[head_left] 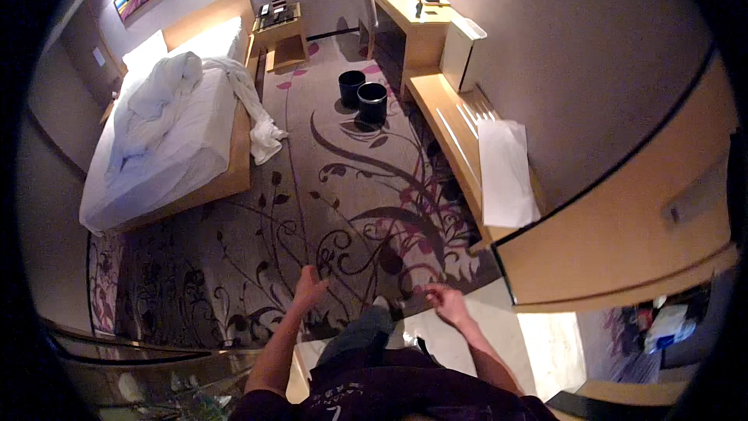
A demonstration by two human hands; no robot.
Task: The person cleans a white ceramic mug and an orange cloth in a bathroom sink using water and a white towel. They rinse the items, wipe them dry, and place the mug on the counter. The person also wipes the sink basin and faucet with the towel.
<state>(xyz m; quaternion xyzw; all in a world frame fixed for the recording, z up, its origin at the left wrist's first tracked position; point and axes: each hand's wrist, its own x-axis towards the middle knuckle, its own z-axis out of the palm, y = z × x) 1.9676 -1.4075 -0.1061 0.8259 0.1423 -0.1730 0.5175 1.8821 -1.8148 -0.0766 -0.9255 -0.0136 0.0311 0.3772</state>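
Note:
My left hand (pixel 311 290) hangs over the patterned carpet (pixel 351 195), seen from its thumb side, with nothing visible in it. The fingers look loosely extended and the thumb stands apart. To its right, my right hand (pixel 448 306) is above the border between carpet and pale tiled floor (pixel 483 320). Its fingers are loosely bent and apart, and I see nothing held. Neither hand touches any furniture. Farther ahead two black bins (pixel 372 103) stand side by side on the carpet.
A bed (pixel 171 152) with rumpled white bedding stands left, its duvet trailing over the side. A nightstand (pixel 279 30) is beyond it. Along the right are a desk (pixel 425 9) with a chair (pixel 365 12), a low bench (pixel 444 125) bearing a white cloth (pixel 505 175), and a wooden door (pixel 623 218).

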